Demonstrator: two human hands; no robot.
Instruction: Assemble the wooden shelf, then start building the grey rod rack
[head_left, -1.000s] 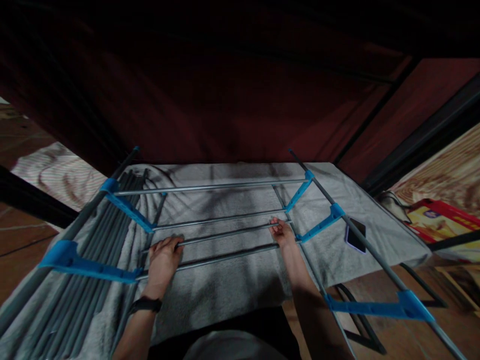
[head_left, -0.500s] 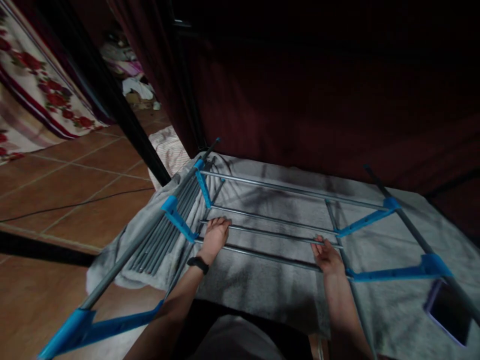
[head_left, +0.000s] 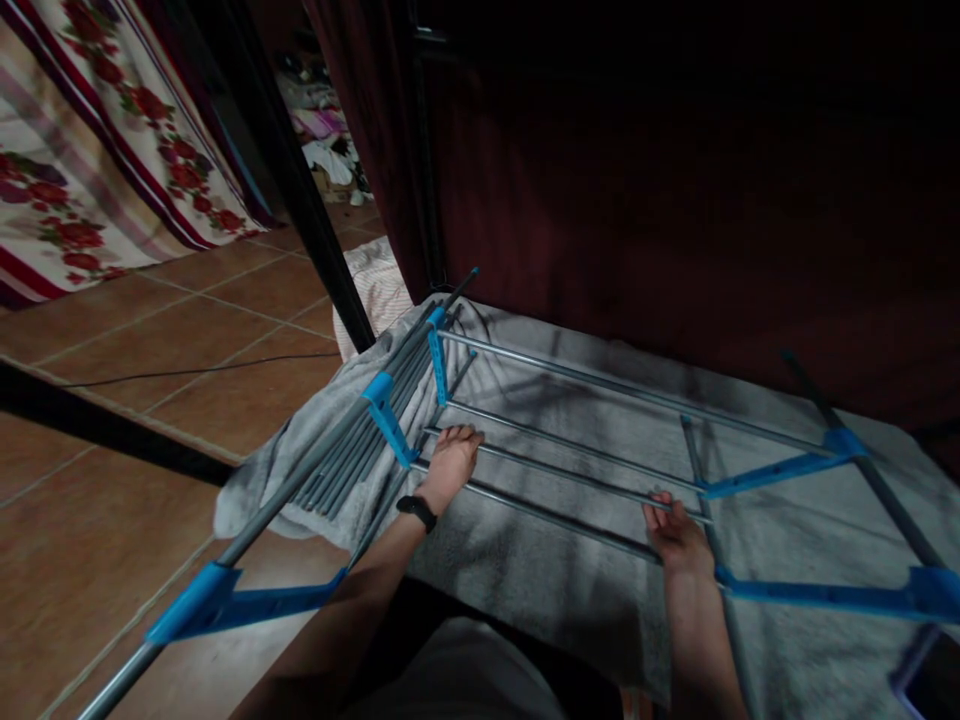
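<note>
A grey metal rod [head_left: 562, 468] lies crosswise in a rack frame, between two other crossbars. Near its left end my left hand [head_left: 452, 465], a black band on the wrist, is closed over it from above. Close to the rod's other end, the fingers of my right hand [head_left: 681, 540] curl around it from below, palm up. Blue plastic brackets, such as the left bracket [head_left: 390, 425] and the right bracket [head_left: 780, 472], join the crossbars to longer side tubes. The rod's left tip sticks out past my left hand, near the left side of the frame.
Several loose grey rods [head_left: 352, 450] lie bundled on the grey blanket [head_left: 525, 600] at the left. A phone [head_left: 930, 680] rests at the lower right. Black posts [head_left: 300, 170], a dark red curtain [head_left: 600, 230] and the tiled floor [head_left: 247, 420] surround the blanket.
My view has turned left, so the rack, rods and phone appear farther right. Both hands stay on the same rod, with little visible movement against the rack.
</note>
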